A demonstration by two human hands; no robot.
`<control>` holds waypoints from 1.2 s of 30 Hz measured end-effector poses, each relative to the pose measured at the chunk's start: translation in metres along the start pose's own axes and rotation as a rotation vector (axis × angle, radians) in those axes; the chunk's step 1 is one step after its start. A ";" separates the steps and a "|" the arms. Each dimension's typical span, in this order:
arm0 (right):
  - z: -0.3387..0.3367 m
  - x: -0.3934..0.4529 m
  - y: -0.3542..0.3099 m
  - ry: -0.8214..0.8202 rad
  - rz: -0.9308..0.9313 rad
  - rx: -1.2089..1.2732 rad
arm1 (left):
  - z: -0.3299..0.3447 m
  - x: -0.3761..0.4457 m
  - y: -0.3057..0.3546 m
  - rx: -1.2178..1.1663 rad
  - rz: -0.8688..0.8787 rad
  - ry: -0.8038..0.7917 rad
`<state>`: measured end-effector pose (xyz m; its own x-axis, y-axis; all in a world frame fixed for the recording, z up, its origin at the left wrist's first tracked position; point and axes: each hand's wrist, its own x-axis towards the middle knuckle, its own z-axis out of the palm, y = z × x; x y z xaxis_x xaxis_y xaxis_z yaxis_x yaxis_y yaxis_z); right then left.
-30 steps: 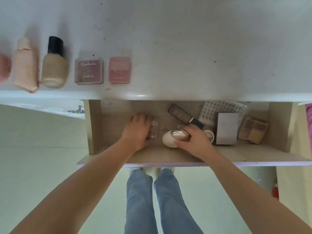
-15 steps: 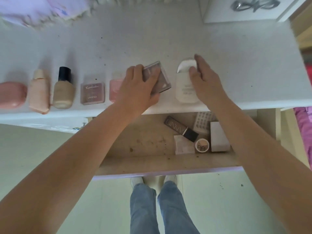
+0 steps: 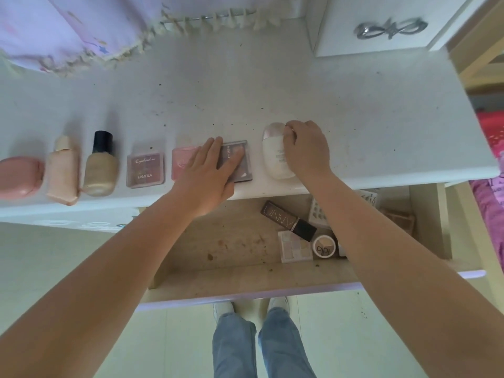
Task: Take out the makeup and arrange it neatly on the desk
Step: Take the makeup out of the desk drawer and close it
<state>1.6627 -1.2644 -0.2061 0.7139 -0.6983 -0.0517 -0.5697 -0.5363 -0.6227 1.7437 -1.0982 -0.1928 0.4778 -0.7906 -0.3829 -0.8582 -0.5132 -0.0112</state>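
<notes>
Palette (image 3: 240,162) now lies flat — left hand (image 3: 207,173) pressing; right fingers (image 3: 290,132) grip bottle (image 3: 274,154).

From my feed the scene is evenly and softly lit, bright but flat, with a faint cool cast over the white counter (image 3: 354,126). Shadows are weak: I see only a pale one under the left hand (image 3: 210,170) and a dimmer interior in the open drawer (image 3: 231,241). A small glare spot sits on the counter's front edge. The wide lens bends straight lines, and the counter edge curves downward at both sides. The lilac cloth (image 3: 68,31) at top left looks soft, and the forearms blur toward the bottom corners.
</notes>
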 end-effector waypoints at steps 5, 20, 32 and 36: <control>-0.001 0.001 -0.003 -0.020 0.059 0.008 | -0.005 -0.007 0.002 0.009 -0.006 -0.034; -0.025 -0.126 0.137 -0.290 0.422 -0.173 | 0.090 -0.016 0.122 -0.074 0.160 -0.087; 0.009 -0.103 0.140 -0.279 0.542 -0.401 | 0.103 0.020 0.121 -0.013 0.090 -0.118; 0.021 -0.103 0.142 -0.340 0.489 -0.549 | 0.097 -0.002 0.110 -0.116 0.074 -0.169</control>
<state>1.5162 -1.2588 -0.3054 0.3668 -0.7793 -0.5081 -0.9049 -0.4256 -0.0006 1.6303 -1.1202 -0.2829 0.3676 -0.7652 -0.5286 -0.8576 -0.4988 0.1257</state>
